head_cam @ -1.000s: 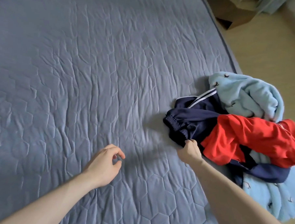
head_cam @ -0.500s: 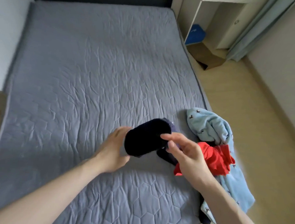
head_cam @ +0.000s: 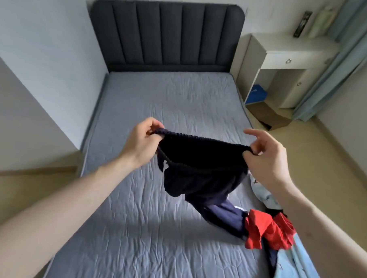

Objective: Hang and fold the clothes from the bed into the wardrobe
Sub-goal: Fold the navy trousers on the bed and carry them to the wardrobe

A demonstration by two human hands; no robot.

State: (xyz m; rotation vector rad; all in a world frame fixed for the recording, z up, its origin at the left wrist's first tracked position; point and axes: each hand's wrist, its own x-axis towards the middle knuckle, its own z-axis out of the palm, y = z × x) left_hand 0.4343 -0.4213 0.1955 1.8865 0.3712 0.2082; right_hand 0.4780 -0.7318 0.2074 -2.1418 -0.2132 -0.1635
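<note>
1. The navy trousers [head_cam: 202,167] are held up above the bed [head_cam: 132,231] by the elastic waistband, which is stretched between both hands.
2. One end of the waistband is pinched by the left hand [head_cam: 142,143], fingers curled over it.
3. The other end is pinched by the right hand [head_cam: 266,157] between thumb and bent fingers, the forefinger left extended.
4. The trouser legs are draped down onto the bed, their ends touching a red garment [head_cam: 267,230].
5. A light blue garment [head_cam: 294,269] is spread at the bed's right edge, beside the red one.
6. A headboard [head_cam: 166,33] is seen at the bed's far end, a nightstand [head_cam: 287,57] to its right.
</note>
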